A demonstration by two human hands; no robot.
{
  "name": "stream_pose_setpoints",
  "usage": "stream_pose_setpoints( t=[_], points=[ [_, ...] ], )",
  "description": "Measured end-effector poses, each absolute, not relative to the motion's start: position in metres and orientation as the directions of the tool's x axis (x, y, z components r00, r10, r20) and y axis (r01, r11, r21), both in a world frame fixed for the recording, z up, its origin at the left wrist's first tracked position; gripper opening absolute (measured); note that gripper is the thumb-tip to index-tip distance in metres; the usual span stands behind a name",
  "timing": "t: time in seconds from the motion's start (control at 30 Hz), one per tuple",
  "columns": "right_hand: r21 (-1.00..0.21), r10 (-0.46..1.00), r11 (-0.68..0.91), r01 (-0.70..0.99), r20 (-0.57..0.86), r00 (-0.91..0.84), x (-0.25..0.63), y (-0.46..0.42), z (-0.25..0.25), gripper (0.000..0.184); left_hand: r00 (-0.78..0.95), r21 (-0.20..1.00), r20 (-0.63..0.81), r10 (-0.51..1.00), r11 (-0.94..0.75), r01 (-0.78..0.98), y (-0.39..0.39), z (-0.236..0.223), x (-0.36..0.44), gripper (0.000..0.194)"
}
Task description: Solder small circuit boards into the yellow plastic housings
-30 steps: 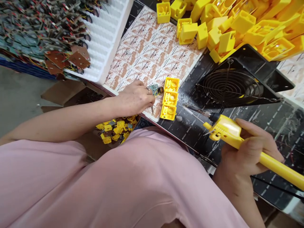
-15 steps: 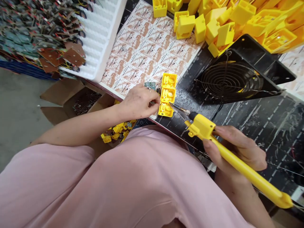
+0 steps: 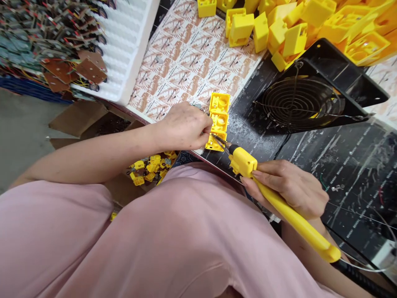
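Observation:
My right hand [image 3: 291, 188] is closed around a yellow soldering iron [image 3: 279, 205] whose metal tip points into the nearest of three yellow plastic housings. That nearest housing [image 3: 219, 145] lies in a row with a middle housing [image 3: 221, 122] and a far housing [image 3: 219, 102], hollow sides up, by the table edge. My left hand [image 3: 187, 126] is closed in a pinch at the nearest housing's left side, close to the iron's tip. Whatever is between its fingertips is hidden. Behind the knuckles a small green circuit board [image 3: 198, 106] shows only in part.
A black fan [image 3: 297, 99] with a wire guard stands right of the housings. Many yellow housings [image 3: 279, 35] are piled behind it. At left, a white foam tray [image 3: 124, 54] borders stacked circuit boards [image 3: 52, 41]. Below the table edge are cardboard boxes [image 3: 77, 118] and yellow parts [image 3: 151, 165].
My right hand has moved left with the soldering iron, bringing its tip to the nearest housing's left side. My left hand has turned slightly and now covers most of the green board.

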State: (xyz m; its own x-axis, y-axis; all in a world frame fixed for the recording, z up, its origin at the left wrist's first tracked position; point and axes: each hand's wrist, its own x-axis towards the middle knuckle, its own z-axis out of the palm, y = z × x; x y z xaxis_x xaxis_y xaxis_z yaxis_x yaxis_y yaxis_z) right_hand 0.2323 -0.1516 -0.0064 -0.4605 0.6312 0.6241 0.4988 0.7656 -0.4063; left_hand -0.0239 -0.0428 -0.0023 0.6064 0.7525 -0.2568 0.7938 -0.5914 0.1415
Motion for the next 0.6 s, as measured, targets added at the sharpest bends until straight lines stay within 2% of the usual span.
stream_pose_setpoints(
  t=[0.23, 0.4, 0.6],
  points=[
    [-0.509, 0.759, 0.639, 0.577, 0.539, -0.366, 0.238, -0.157, 0.007, 0.016, 0.613, 0.137, -0.301, 0.731, -0.603, 0.786, -0.037, 0.005, -0.021, 0.021],
    [-0.479, 0.731, 0.668, 0.569, 0.563, -0.386, 0.235, -0.157, -0.005, 0.030, 0.592, 0.076, -0.370, 0.716, -0.612, 0.787, -0.038, 0.012, -0.019, 0.020],
    [-0.476, 0.677, 0.730, 0.491, 0.599, -0.427, 0.231, -0.151, -0.006, 0.029, 0.630, 0.203, -0.287, 0.722, -0.597, 0.777, -0.035, 0.006, -0.023, 0.017]
  ],
)
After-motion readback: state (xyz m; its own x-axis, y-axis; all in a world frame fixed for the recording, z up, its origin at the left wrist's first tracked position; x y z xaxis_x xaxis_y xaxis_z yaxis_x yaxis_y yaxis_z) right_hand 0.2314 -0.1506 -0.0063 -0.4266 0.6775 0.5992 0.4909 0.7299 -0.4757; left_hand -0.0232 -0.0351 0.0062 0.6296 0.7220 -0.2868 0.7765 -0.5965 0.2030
